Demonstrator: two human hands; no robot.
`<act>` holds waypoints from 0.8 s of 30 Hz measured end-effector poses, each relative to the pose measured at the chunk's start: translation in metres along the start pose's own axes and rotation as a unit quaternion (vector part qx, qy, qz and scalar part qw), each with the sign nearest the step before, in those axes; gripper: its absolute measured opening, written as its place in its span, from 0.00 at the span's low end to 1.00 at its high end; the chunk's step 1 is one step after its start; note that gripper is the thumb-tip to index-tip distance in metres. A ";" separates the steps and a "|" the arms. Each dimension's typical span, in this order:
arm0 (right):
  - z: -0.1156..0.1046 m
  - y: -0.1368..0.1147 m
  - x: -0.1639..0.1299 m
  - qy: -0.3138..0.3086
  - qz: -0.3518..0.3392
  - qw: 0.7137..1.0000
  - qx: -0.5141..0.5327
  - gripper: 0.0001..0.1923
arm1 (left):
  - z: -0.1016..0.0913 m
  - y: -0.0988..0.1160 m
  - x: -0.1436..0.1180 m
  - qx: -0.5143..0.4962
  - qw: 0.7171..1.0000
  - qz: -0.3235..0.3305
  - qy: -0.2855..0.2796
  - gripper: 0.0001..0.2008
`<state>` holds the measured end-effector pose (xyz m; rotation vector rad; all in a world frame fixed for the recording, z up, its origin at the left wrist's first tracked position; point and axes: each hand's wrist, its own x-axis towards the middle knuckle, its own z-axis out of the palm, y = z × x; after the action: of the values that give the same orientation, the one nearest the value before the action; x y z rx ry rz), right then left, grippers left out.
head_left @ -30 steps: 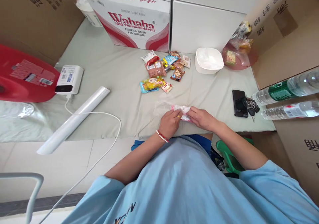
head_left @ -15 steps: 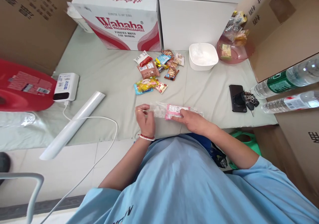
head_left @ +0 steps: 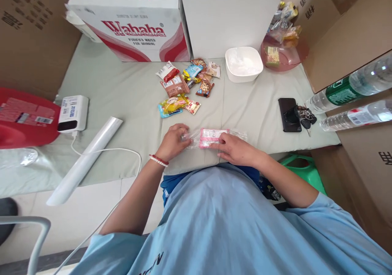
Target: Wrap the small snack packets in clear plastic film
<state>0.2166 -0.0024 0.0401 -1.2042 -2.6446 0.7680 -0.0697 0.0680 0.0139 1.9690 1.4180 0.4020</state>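
A pink-and-white snack packet lies on the cloth-covered table in front of me, inside a clear plastic bag that extends past both ends of it. My left hand, wearing a red and white bracelet, has its fingers closed on the bag's left end. At the packet's right part, the thumb and fingers of my right hand grip packet and bag. Beyond my hands is a loose pile of wrapped snacks, in brown, yellow, blue and red wrappers.
A white bowl and a pink clear bowl holding snacks stand behind. A phone and keys lie right, by two bottles. To the left are a white roll, a power bank with cable, and a red container.
My left hand has turned inward, and its fingers now point right over the bag's left end. My right hand stays on the packet, its fingers shifted slightly. The whole view has moved a little.
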 end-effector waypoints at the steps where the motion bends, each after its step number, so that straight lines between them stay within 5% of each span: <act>1: 0.001 0.000 0.000 0.004 0.000 1.000 0.003 0.24 | -0.002 0.004 -0.006 -0.043 0.999 -0.018 0.004 0.10; 4: 0.004 0.000 0.003 0.011 -0.005 1.000 0.004 0.22 | 0.003 0.032 -0.018 -0.175 0.982 -0.068 0.031 0.11; 7: 0.008 -0.001 0.006 0.023 -0.004 1.000 0.008 0.21 | 0.023 0.064 -0.020 -0.193 0.979 -0.042 0.047 0.06; 14: 0.003 0.014 -0.014 0.094 -0.036 0.980 0.171 0.12 | 0.066 0.087 -0.034 0.069 0.984 0.161 0.038 0.16; 18: -0.001 0.031 -0.026 0.227 0.188 0.950 0.102 0.19 | 0.076 0.086 -0.046 0.162 0.970 0.176 0.041 0.20; 20: 0.003 0.037 -0.026 0.237 0.275 0.932 0.022 0.23 | 0.080 0.086 -0.049 0.198 0.965 0.168 0.038 0.22; 24: 0.012 0.038 -0.026 0.186 0.286 0.940 0.007 0.09 | 0.084 0.086 -0.049 0.217 0.962 0.161 0.034 0.24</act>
<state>0.2550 -0.0055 0.0127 -1.9286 -1.9928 0.5461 0.0239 -0.0209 0.0168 2.5821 1.3064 0.3218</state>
